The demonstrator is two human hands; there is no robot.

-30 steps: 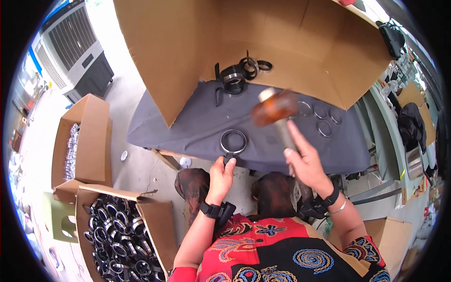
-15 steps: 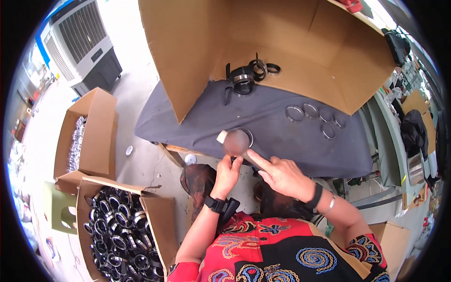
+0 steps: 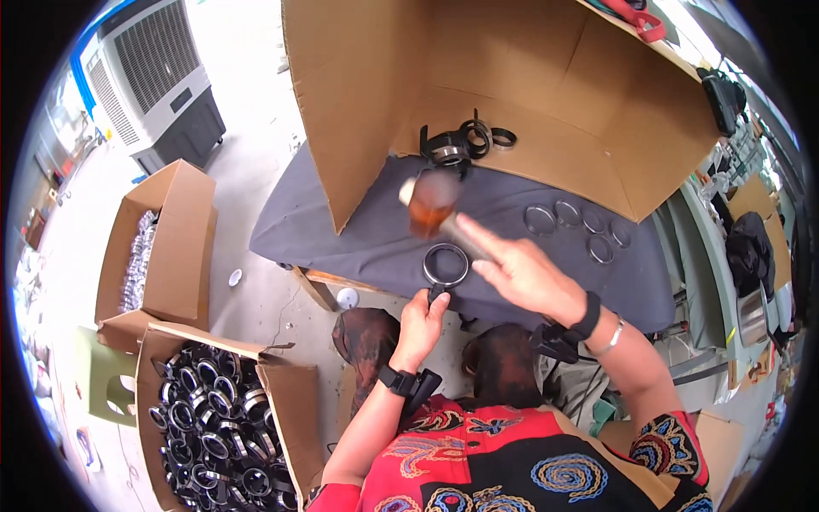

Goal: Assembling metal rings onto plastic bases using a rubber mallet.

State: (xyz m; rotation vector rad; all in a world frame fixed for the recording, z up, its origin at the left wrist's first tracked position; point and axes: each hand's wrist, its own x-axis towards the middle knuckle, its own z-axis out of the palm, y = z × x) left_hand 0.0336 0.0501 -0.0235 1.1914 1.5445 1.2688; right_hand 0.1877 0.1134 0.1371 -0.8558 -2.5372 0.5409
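Left hand [image 3: 421, 322]: your fingers pinch the near edge of the metal ring [image 3: 446, 264], pinning it flat on the grey-covered surface [image 3: 358, 239].
Right hand [image 3: 529, 277]: clamped on the mallet [image 3: 431, 205], head raised above the ring.
Finished rings [image 3: 570, 224]: lying well apart, to your right.

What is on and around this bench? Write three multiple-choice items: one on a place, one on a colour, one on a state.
1. Where does the open carton of black rings stand?
A. On the table
B. On the floor at the person's left
C. On the air cooler

2. What colour is the cloth over the table?
A. Dark grey
B. Red
C. Green

3. How is the mallet?
A. Lying on the cloth
B. Inside a carton
C. Held up in the right hand above the black ring

Answers: 1 B, it sits on the concrete at lower left; 2 A, the drape is grey; 3 C, its brown head is in the air, blurred.
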